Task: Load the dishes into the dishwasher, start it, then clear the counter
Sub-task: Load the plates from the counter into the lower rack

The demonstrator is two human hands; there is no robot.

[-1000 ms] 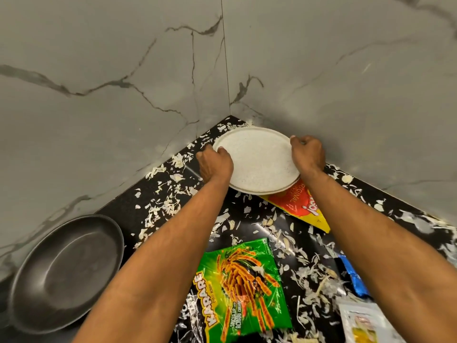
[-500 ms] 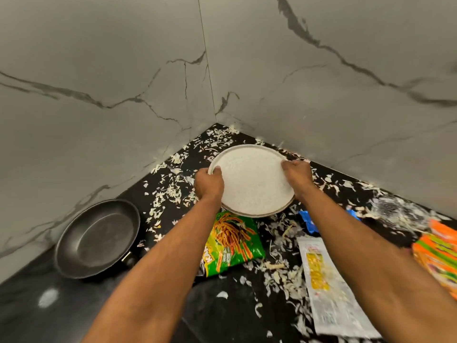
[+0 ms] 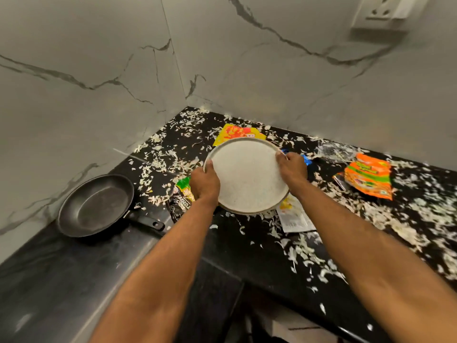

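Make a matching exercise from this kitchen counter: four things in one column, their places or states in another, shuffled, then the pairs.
Things:
1. plate
2. frying pan
3. orange packet
4. wall socket

Places or states:
A. high on the right wall
B. lying flat on the counter, far right
C. held at its rim by both hands
D. empty, by the left wall

Pairs: 1-C, 2-D, 3-B, 4-A

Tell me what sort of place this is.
Most likely a home kitchen: a black counter in a marble-tiled corner, a frying pan on it, and hands holding a plate above scattered food scraps.
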